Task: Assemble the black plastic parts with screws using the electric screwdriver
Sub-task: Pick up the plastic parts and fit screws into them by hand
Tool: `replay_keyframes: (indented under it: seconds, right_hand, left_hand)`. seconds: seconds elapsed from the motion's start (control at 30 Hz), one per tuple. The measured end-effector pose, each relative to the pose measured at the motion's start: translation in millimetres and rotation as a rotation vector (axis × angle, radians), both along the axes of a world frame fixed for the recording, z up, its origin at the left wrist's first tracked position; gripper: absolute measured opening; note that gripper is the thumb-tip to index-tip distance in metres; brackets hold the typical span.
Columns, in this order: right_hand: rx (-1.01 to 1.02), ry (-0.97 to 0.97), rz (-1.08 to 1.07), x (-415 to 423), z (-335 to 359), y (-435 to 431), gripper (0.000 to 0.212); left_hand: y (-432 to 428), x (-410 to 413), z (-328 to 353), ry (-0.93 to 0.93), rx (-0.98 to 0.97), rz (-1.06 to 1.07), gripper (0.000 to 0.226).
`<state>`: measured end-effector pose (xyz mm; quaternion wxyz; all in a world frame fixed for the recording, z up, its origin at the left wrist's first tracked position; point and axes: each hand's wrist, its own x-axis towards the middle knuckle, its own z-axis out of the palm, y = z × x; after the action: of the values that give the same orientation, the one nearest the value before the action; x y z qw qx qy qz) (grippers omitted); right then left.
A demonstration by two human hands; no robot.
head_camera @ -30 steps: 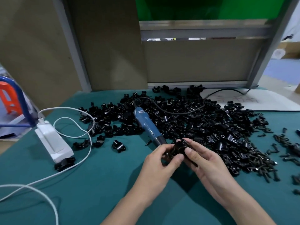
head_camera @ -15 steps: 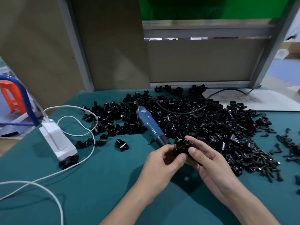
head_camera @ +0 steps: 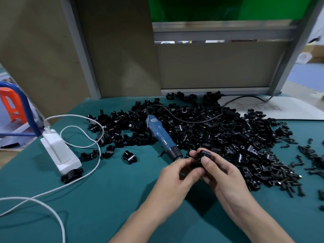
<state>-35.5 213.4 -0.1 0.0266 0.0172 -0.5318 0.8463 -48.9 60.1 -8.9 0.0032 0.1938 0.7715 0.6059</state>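
Your left hand (head_camera: 177,178) and right hand (head_camera: 222,174) have barely shifted; both sets of fingers (head_camera: 207,162) still pinch one black plastic part (head_camera: 201,157) above the middle of the desk (head_camera: 105,199). Just beyond, the electric screwdriver (head_camera: 161,135) lies untouched. Apparently no screw is driven yet, and the pile (head_camera: 228,135) toward the far edge awaits assembly.

Teal cloth-covered desk (head_camera: 105,199); glossy black plastic clamp parts (head_camera: 219,137); blue-bodied, black-tipped electric screwdriver (head_camera: 160,134); white charger block (head_camera: 58,153), left edge.
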Motion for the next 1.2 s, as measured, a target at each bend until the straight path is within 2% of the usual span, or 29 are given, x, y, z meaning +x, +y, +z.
replay_keyframes:
  seconds: [0.13,0.2,0.33,0.57,0.63,0.7,0.83,0.9,1.0,1.2]
  right_hand:
    - [-0.099,-0.026,-0.091,-5.1,1.4,12.8,0.036]
    - [-0.16,-0.055,-0.115,-5.2,4.5,19.7,0.038]
    - [-0.226,-0.075,-0.153,-5.1,6.2,24.4,0.035]
    - [-0.187,-0.092,-0.127,-7.3,1.1,20.8,0.03]
    - [-0.17,-0.093,-0.114,-7.8,0.4,19.7,0.025]
    - [-0.158,-0.089,-0.102,-7.5,0.2,19.7,0.024]
    - [-0.109,-0.065,-0.068,-6.9,-1.0,15.8,0.026]
    - [-0.071,-0.055,-0.058,-7.0,-2.8,12.5,0.031]
    - [-0.001,-0.034,-0.039,-5.1,-2.8,9.8,0.036]
    - [0.148,0.015,0.014,-1.1,-4.4,8.3,0.039]
  left_hand:
    - [-30.4,-18.4,1.3,0.301,-0.479,0.385,0.038]
    - [-40.1,-27.2,0.2,0.277,-0.64,0.507,0.039]
    - [-38.5,-41.0,-8.2,0.213,-0.86,0.495,0.046]
    - [-37.7,-46.3,-10.5,0.226,-0.903,0.512,0.026]
    - [-37.6,-43.5,-8.6,0.228,-0.84,0.528,0.028]
    - [-37.3,-39.0,-4.9,0.216,-0.677,0.523,0.034]
    - [-27.0,-21.5,5.9,0.069,0.019,0.457,0.017]
    - [-15.8,-12.7,9.9,-0.028,0.234,0.37,0.013]
    - [-1.7,-4.5,10.4,-0.097,0.342,0.251,0.013]
    - [2.1,-1.3,8.0,-0.115,0.34,0.185,0.013]
